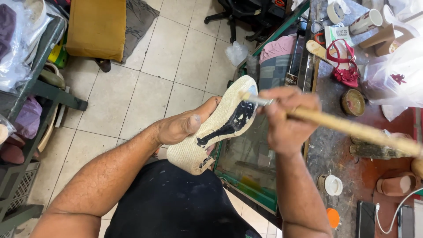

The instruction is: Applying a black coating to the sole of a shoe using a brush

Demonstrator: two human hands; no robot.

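left hand closed around a beige woven wedge sole, thumb pressed along its near edge, fingers wrapped under and mostly hidden. sole held tilted in the air above the lap and the tiled floor, just beside the edge of the workbench, toe end pointing up and away. black patch on the upper face of the sole, running from the toe area down toward the heel in an uneven streak.

right hand gripping a long pale wooden-handled brush, fist closed round the handle near the metal ferrule. brush tip touching the sole close to the toe, at the top of the black patch. handle runs out to the right over the bench, blurred at its far end.

bench surface dark and stained. on it: a red strappy sandal with a flower trim, a small round open tin just below the sandal, a roll of pale tape, a white-lidded small jar, an orange lid, a dark phone with a white cable. clear plastic bag at the right edge, contents unclear.

floor behind: black office chair base, yellow-brown cushion. green metal shelving at left with bagged items.
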